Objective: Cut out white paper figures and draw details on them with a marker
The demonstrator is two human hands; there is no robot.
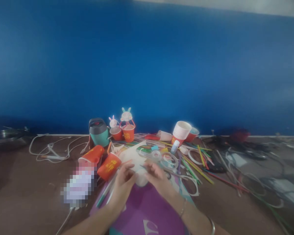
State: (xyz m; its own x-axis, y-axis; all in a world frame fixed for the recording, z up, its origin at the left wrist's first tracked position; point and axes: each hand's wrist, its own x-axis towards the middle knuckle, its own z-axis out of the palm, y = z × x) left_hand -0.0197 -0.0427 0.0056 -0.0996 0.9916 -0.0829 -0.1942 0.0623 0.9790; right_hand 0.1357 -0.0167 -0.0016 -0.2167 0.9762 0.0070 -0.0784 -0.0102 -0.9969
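My left grip (pixel 125 178) and right grip (pixel 158 178) curl half-closed either side of a white disc (pixel 141 180); I cannot tell what either pinches. An orange cup (pixel 109 166) lies just left.

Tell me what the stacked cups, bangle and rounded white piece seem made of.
Stacked cups: probably matte paper, from their thin nested rims. Bangle: likely polished metal, by its silvery glint. Rounded white piece: perhaps matte paper, showing no shine, but blurred.
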